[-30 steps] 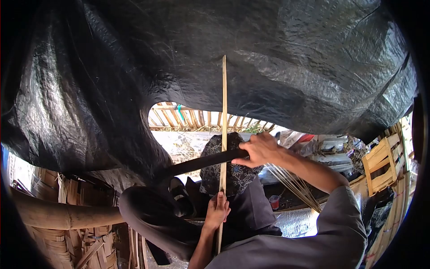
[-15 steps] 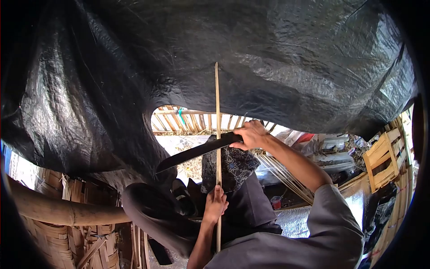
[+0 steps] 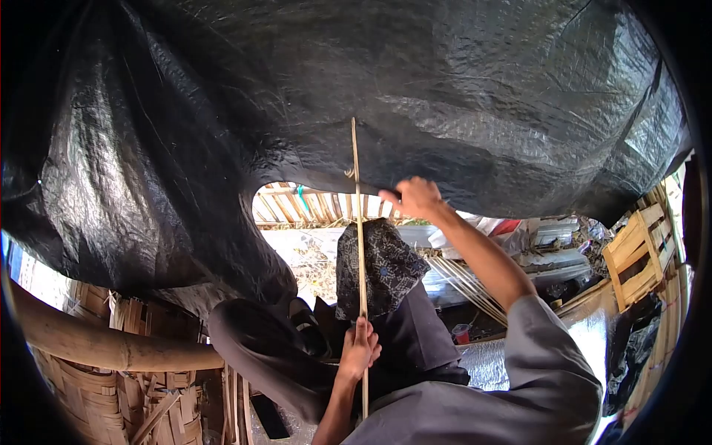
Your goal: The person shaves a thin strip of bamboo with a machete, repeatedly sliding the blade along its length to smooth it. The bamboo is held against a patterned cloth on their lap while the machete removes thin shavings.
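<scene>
My left hand (image 3: 360, 348) is closed around the lower part of a long, thin bamboo strip (image 3: 360, 248), which stands nearly upright before me. A small curled shaving (image 3: 348, 173) sticks out from the strip's upper part. My right hand (image 3: 417, 199), slightly blurred, is to the right of the strip and closed on the handle of a machete (image 3: 397, 193). Its dark blade blends into the black sheet behind, so its outline is hard to make out. A dark patterned cloth (image 3: 382, 263) lies over my leg, behind the strip.
A black plastic sheet (image 3: 445, 96) hangs in front and at left. A thick bamboo pole (image 3: 126, 350) and woven baskets (image 3: 85, 397) are at lower left. Thin strips (image 3: 475, 291), a red cup (image 3: 460, 333) and a wooden crate (image 3: 635, 259) are to the right. A phone-like black slab (image 3: 269, 417) lies below.
My right hand has moved up and slightly right with the machete, away from the middle of the strip. A curled shaving now shows higher up. The strip and left hand have shifted slightly down.
</scene>
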### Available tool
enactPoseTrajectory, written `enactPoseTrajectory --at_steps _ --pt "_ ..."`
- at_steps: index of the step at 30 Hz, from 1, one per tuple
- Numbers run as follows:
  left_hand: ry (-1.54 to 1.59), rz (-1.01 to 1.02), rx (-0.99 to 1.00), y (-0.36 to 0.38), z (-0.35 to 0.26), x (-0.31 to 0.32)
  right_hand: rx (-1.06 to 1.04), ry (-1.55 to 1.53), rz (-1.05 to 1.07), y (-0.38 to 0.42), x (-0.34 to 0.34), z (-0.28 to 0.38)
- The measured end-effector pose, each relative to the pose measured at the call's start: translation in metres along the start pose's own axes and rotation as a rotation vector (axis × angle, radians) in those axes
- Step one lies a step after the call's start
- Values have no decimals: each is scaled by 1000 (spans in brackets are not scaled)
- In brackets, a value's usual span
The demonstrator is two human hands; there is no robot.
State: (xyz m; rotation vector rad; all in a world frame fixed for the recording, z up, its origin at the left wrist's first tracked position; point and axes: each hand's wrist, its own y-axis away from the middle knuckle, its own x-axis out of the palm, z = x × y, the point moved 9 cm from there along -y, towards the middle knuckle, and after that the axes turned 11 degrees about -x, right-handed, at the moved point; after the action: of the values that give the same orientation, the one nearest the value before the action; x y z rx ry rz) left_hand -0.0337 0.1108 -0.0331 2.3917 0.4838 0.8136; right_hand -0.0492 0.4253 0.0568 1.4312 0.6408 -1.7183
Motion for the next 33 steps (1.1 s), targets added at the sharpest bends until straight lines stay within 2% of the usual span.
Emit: enactPoseTrajectory --at_steps 1,3,4,7,8,12,14,15,16,18,19,21,22,25,26,28,30,33 --pt "-31 -19 -18 7 6 -4 146 -71 -27 -10 -6 -18" --pt "-54 -38 -40 26 19 -5 270 -96 -121 -22 -20 -52" --pt "-55 -28 -27 29 22 -5 257 -87 -252 -21 -29 -56" --pt "-25 -9 -8 25 21 -9 309 -228 -33 -9 -14 -58" --pt "8 -7 -15 22 21 -9 251 -100 -169 -11 -9 -64" --pt "23 37 -32 11 10 -12 187 -152 -98 17 0 -44" --pt "36 46 -38 7 7 -12 82 -165 -15 23 16 -36" --pt "49 60 -41 5 6 -11 84 -167 -11 29 19 -32" --pt "50 60 -47 4 3 -11 -1 -139 -24 36 16 -18" --pt "234 187 -159 1 4 -2 -130 -29 -70 46 14 5" --pt "237 186 -160 1 1 -2 -143 -29 -20 48 19 11" --pt "344 340 -180 5 -5 11 -246 -45 21 56 15 33" --pt "346 334 -179 5 -5 11 -317 18 -51 60 9 44" --pt "266 357 -95 3 -9 13 -419 68 -1 70 4 70" --pt "219 342 -47 2 -11 13 -499 147 -64 73 4 77" --pt "176 326 -5 2 -13 14 -528 166 -70 81 0 89" --pt "46 170 99 0 -25 7 -543 173 -70 85 0 95" --pt "-39 136 169 -3 -35 7 -519 138 -22 87 7 94"
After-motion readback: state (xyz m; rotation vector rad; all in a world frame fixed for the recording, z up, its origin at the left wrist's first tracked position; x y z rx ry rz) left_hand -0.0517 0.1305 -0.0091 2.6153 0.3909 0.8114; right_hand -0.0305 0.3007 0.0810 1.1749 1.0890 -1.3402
